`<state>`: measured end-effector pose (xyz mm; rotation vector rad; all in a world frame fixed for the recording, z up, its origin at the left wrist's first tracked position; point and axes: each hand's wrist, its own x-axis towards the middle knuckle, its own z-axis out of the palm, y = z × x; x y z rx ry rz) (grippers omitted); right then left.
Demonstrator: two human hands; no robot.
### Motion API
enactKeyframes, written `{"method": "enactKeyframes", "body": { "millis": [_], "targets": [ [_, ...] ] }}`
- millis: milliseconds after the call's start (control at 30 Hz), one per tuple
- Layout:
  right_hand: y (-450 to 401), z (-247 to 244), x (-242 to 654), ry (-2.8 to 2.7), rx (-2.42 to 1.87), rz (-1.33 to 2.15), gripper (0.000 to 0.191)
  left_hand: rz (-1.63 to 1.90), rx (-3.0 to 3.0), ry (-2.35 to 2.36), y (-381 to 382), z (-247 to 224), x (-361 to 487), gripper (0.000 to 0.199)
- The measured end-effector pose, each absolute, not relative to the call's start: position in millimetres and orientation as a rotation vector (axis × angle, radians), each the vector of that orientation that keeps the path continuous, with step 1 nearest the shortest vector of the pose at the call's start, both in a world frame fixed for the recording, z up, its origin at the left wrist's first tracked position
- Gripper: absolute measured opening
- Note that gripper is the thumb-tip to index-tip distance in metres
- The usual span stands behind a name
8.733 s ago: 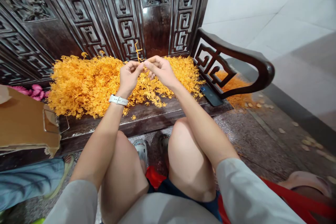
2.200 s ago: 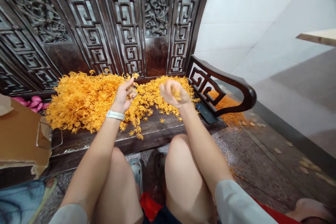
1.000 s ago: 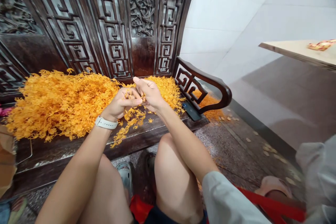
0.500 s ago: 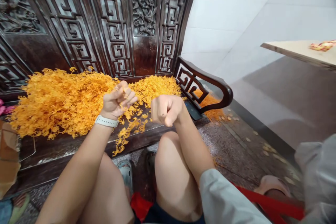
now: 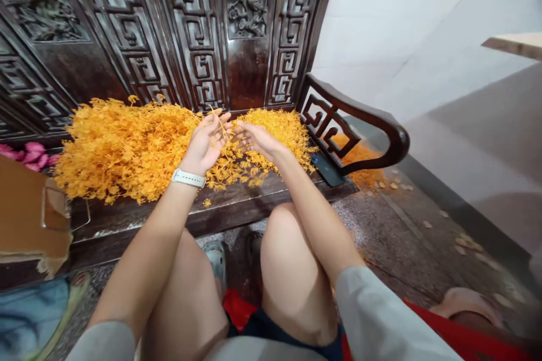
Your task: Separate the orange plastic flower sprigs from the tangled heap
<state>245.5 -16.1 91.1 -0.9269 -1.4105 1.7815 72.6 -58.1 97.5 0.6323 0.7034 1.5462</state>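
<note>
My left hand [image 5: 207,141], with a pale watch band on its wrist, is palm up with loosely curled fingers. A thin orange artificial flower stem [image 5: 219,122] lies across them, held lightly. Just to the right, my right hand [image 5: 257,138] has its fingers stretched towards the left hand, slightly apart; I see nothing held in it. Both hands are above the bench seat. A large heap of orange artificial flower sprigs [image 5: 127,149] lies left of my left hand. Behind my right hand spreads a lower pile of small orange pieces [image 5: 279,124].
The dark carved wooden bench [image 5: 249,67] has a curved armrest [image 5: 359,107] at right, with a phone [image 5: 328,169] beside it. A cardboard box [image 5: 29,208] and pink flowers [image 5: 34,153] are at left. More orange pieces [image 5: 359,158] lie on the floor beyond the armrest.
My right hand has gone from a closed, downward-pointing shape to stretched fingers near my left hand. The left hand has turned palm up. The orange strand hanging over the seat edge no longer shows there.
</note>
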Motion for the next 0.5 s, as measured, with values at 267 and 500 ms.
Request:
{"method": "enactKeyframes", "body": {
  "millis": [267, 500],
  "targets": [
    [-14, 72, 229, -2.097, -0.552, 1.487, 0.038, 1.648, 0.907, 0.725, -38, 86, 48, 0.035],
    [-16, 87, 226, -1.705, -0.617, 1.286, 0.036, 1.334, 1.140, 0.922, -57, 94, 51, 0.055]
  ]
}}
